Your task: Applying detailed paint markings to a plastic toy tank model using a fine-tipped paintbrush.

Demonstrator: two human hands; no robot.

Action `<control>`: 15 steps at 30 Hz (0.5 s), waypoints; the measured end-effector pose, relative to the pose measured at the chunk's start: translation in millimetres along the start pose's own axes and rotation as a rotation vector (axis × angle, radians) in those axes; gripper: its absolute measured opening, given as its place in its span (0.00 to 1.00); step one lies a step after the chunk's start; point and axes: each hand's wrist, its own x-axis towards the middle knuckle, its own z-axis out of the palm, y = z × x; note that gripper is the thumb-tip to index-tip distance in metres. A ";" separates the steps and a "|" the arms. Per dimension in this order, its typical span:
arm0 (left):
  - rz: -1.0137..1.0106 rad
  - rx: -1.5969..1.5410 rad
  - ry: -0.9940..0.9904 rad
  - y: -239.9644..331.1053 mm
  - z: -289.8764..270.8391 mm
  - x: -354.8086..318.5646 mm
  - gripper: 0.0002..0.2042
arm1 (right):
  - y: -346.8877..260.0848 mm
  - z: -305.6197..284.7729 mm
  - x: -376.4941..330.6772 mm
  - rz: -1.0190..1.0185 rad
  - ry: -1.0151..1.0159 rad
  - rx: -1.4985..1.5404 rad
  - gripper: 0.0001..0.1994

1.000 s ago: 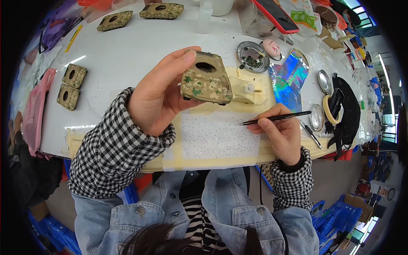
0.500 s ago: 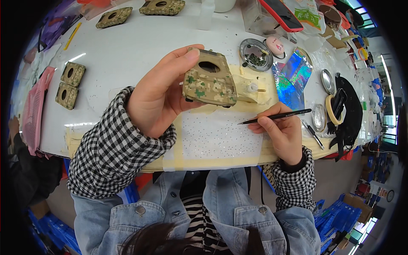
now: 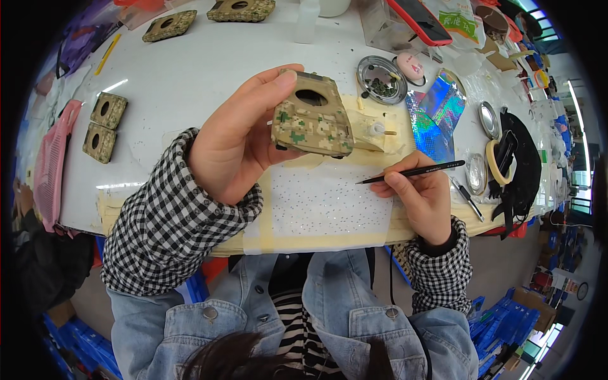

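Observation:
My left hand (image 3: 237, 130) grips a camouflage-patterned model hull (image 3: 313, 123) with an oval hole in its top, thumb on its upper edge. It is raised over the table. In my right hand (image 3: 418, 196) is a slim black fine-tipped tool (image 3: 421, 171), perhaps tweezers or a brush, pinched like a pen. Its tip points left, just above a white sheet (image 3: 326, 206) scattered with many tiny dark and shiny bits. The sheet is edged with yellowish tape. Behind the hull, a small white fitting (image 3: 378, 129) stands on a yellowish taped pad.
More camouflage hulls lie at left (image 3: 99, 126) and at the back (image 3: 240, 10). A round metal dish (image 3: 382, 80) with dark small parts, shiny holographic sheets (image 3: 437, 120), a pen-like tool (image 3: 467, 199) and a red-cased phone (image 3: 421, 24) are on the right. A pink mesh basket (image 3: 56, 168) borders the left.
Hardly anything differs. The hull and my left hand have risen very slightly; the tool in my right hand is almost where it was.

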 end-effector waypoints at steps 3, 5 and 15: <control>0.001 -0.003 -0.005 -0.3 0.1 -0.6 0.24 | 1.3 -0.5 0.2 0.001 -0.006 -0.003 0.05; -0.002 0.006 -0.014 0.2 -0.5 -0.3 0.24 | 0.7 -0.6 0.1 0.009 -0.005 -0.008 0.05; 0.003 0.001 0.005 1.1 1.5 -1.3 0.24 | -0.3 0.2 0.1 0.011 -0.001 -0.002 0.05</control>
